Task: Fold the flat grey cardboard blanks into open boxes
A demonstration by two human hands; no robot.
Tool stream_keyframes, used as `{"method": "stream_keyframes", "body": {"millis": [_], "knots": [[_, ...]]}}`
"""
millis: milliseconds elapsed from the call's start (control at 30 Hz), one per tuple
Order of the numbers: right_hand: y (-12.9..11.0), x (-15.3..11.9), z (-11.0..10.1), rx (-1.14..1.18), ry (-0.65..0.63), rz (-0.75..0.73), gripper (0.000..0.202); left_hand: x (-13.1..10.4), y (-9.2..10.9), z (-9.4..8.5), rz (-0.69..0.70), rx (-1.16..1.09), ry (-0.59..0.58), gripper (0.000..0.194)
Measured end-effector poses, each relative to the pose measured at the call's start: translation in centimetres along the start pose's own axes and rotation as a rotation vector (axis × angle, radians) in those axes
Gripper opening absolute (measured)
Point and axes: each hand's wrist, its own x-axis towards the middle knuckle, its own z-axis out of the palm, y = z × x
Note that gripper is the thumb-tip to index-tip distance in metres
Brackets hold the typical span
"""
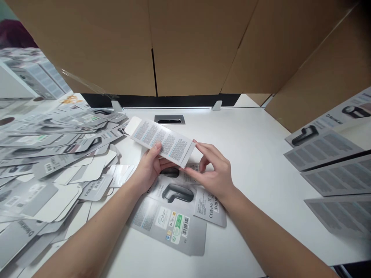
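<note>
My left hand [149, 166] is closed around a small printed carton [162, 141], its thumb lying on the text-covered side. The carton is tilted, with a white end flap sticking out at its upper left. My right hand [214, 166] grips the carton's right end, index fingertip at the upper corner and thumb at the lower one. Below both hands, a flat unfolded carton [176, 216] lies on the white table [246, 154]. It shows a dark device picture, a barcode and green labels, and the hands partly cover it.
A spread pile of flat cartons [58, 154] covers the left side. Several cartons [333, 154] stand in a row at the right edge. A tall cardboard panel [188, 46] rises behind the table, near a grey table socket [169, 119]. Boxes [37, 73] stand far left.
</note>
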Motion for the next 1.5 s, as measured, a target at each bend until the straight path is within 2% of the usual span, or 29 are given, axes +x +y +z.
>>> {"method": "stream_keyframes", "body": {"millis": [233, 500, 733, 933, 1167, 1367, 1500], "knots": [[0.3, -0.2, 0.2, -0.010, 0.040, 0.032, 0.067, 0.1, -0.7, -0.1, 0.030, 0.044, 0.019, 0.083], [0.7, -0.3, 0.2, 0.015, 0.014, 0.012, 0.070, 0.2, -0.9, -0.2, 0.048, 0.040, 0.019, 0.095], [0.9, -0.5, 0.2, 0.031, 0.028, 0.008, 0.073, 0.2, -1.0, -0.2, 0.041, 0.055, 0.011, 0.096], [1.0, -0.4, 0.2, 0.034, 0.015, 0.033, 0.069, 0.1, -1.0, -0.1, 0.051, 0.067, 0.011, 0.091], [0.9, -0.3, 0.3, 0.051, 0.015, -0.039, 0.075, 0.3, -0.8, -0.6, -0.005, 0.038, 0.014, 0.081], [0.4, 0.0, -0.1, 0.085, 0.010, -0.041, 0.054, 0.6, -1.2, -1.0, -0.017, 0.042, 0.017, 0.082], [0.3, 0.2, -0.2, 0.103, -0.004, -0.008, 0.048, 0.5, -1.5, -1.0, -0.012, 0.060, -0.005, 0.081]]}}
